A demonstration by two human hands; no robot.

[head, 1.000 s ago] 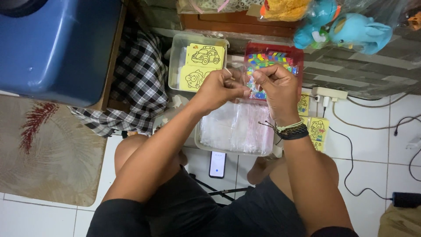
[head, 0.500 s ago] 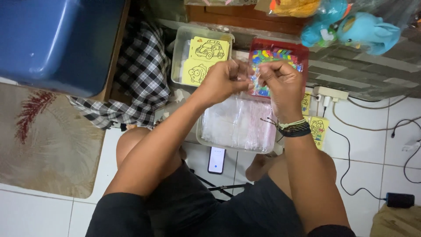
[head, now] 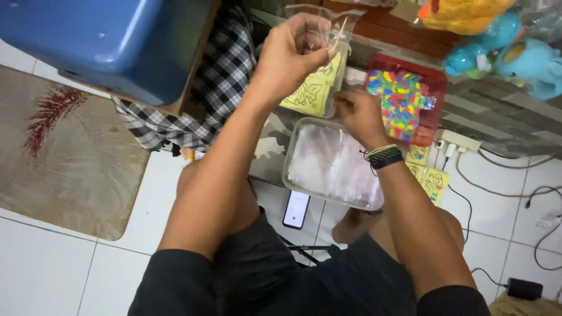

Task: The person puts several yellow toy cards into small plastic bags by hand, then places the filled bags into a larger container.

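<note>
Floor layout around the seated person

The tub (head: 328, 167) lies before the knees, the phone (head: 297, 209) just below it. Beyond the tub sit the card tray (head: 313, 93) on the left and the tile tray (head: 404, 105) on the right. The cloth (head: 205, 99) lies left of them, the mat (head: 64, 158) farther left, the bin (head: 105, 41) above it.

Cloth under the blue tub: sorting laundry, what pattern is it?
Black-and-white check cloth, clearest in the head view.
</note>
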